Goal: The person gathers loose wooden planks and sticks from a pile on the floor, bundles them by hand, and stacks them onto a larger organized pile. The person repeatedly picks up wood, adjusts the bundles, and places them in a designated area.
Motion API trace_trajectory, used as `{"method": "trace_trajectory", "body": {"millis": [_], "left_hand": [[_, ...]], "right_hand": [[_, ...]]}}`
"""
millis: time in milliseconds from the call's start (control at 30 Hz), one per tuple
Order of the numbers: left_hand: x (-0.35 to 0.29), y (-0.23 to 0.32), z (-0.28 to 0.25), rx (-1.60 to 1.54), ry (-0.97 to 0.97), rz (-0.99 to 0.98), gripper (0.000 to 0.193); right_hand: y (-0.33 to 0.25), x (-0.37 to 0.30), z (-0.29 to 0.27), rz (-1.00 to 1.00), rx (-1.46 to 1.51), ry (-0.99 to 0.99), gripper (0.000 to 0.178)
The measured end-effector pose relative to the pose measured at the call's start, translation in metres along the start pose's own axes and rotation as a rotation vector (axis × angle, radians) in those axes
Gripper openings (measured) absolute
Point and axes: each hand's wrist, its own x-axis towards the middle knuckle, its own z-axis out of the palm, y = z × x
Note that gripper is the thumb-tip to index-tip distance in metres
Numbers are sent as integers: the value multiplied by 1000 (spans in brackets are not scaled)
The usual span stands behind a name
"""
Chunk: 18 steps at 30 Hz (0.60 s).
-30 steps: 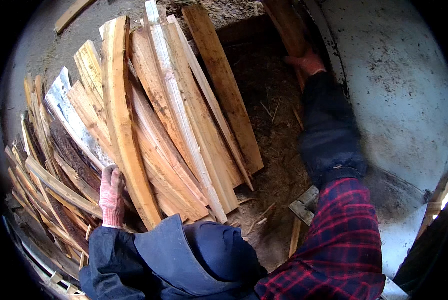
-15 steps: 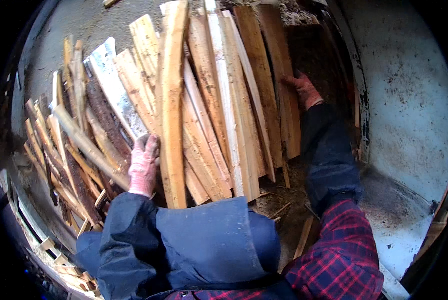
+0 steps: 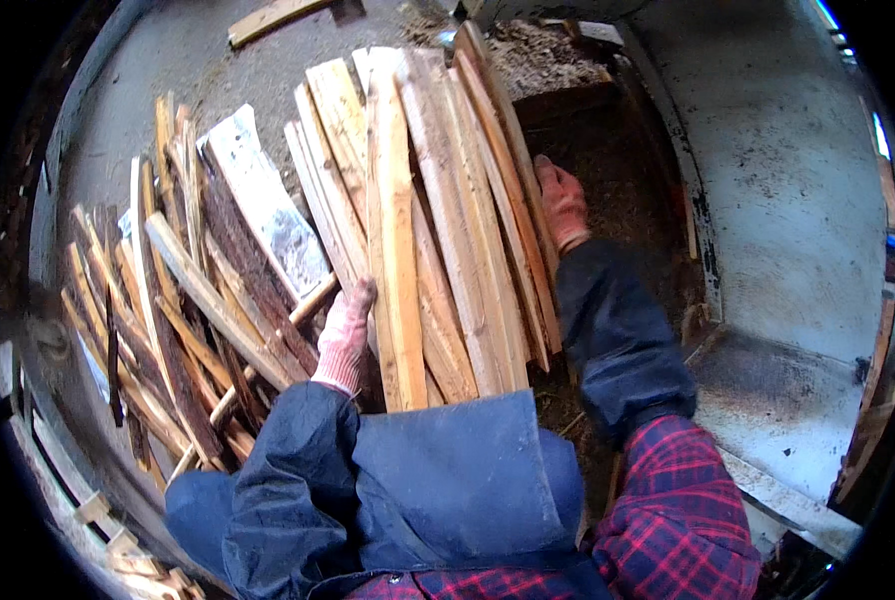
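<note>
A bundle of long, rough-sawn wooden slats [image 3: 396, 250] stretches away from my lap, pressed together between my two gloved hands. My left hand [image 3: 347, 325], in a pinkish knit glove, grips the bundle's left side near its close end, with some fingers hidden under or behind the wood. On the far right edge, my right hand [image 3: 563, 205] presses against the outermost slat [image 3: 508, 150], which stands on its edge. Its fingers are bent, and their tips are partly hidden behind that slat.
Left of the bundle lies a loose pile of thin sticks and bark-edged strips [image 3: 203, 330], with a whitish flat piece [image 3: 268, 200] beside it. A short board [image 3: 273, 20] rests on the grey floor beyond. A pale, stained metal panel [image 3: 768, 180] rises at the right.
My right hand has moved left and squeezed the spread slats into a narrower bundle, tipping the right-hand ones on edge. My left hand has shifted right. The view has shifted too.
</note>
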Motion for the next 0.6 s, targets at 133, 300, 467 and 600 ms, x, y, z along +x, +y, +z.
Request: {"method": "trace_trajectory", "body": {"millis": [133, 300, 467, 600], "left_hand": [[16, -27, -6, -459, -43, -156, 73], [51, -34, -3, -962, -141, -219, 79], [27, -42, 4, -949, -253, -127, 80], [3, -58, 0, -1030, -209, -52, 82]], "right_hand": [[4, -5, 20, -52, -285, 226, 64], [-22, -18, 9, 465, 400, -159, 46], [-15, -45, -1, 133, 549, -140, 44], [7, -47, 25, -238, 484, -342, 43]]}}
